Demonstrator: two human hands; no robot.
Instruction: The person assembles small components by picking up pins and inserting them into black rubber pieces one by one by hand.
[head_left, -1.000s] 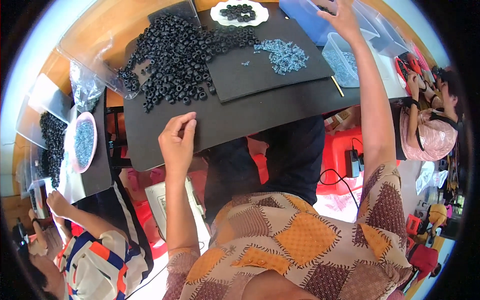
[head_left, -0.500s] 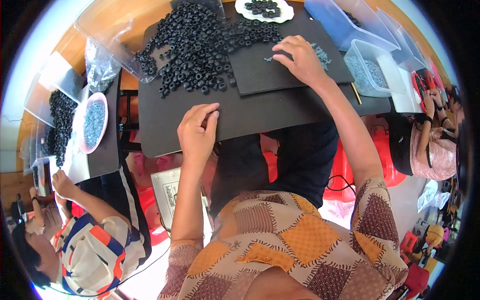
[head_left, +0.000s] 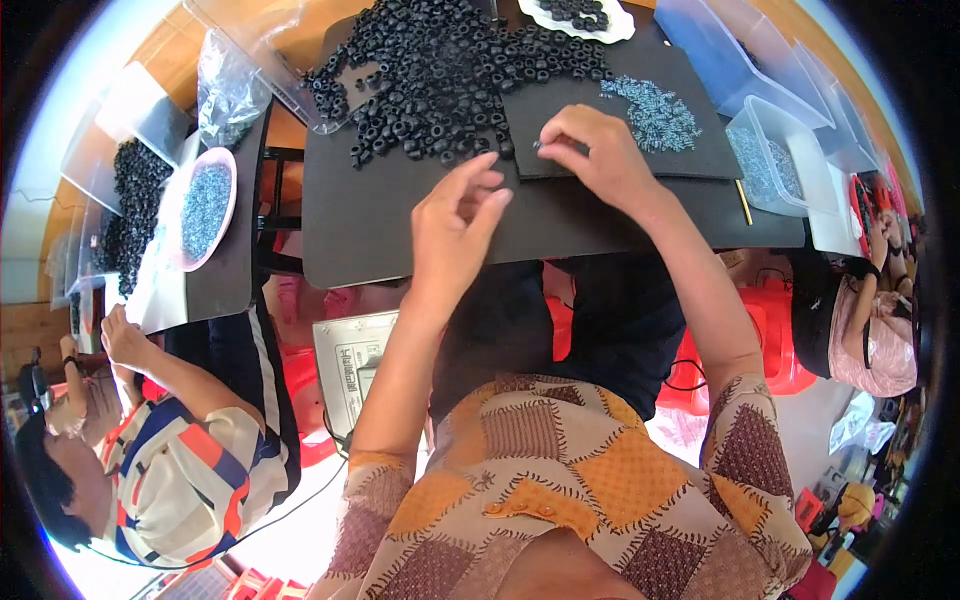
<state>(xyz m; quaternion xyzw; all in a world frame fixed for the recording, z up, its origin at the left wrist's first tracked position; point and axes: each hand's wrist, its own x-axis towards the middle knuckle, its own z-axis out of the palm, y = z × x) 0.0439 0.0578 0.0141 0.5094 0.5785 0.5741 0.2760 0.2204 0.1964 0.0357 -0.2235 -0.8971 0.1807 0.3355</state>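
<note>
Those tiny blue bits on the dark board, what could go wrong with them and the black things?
The tiny bluish piece at the right hand's fingertips is so small it might slip and get lost. The black pieces reach the dark board, so some could mix with the blue pile. The left hand is close to the black ones and might knock a few.

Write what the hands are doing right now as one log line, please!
right hand: pinches small bluish piece over black board | left hand: thumb apart, nothing visible held | nearby: black rings, bluish pile
</note>
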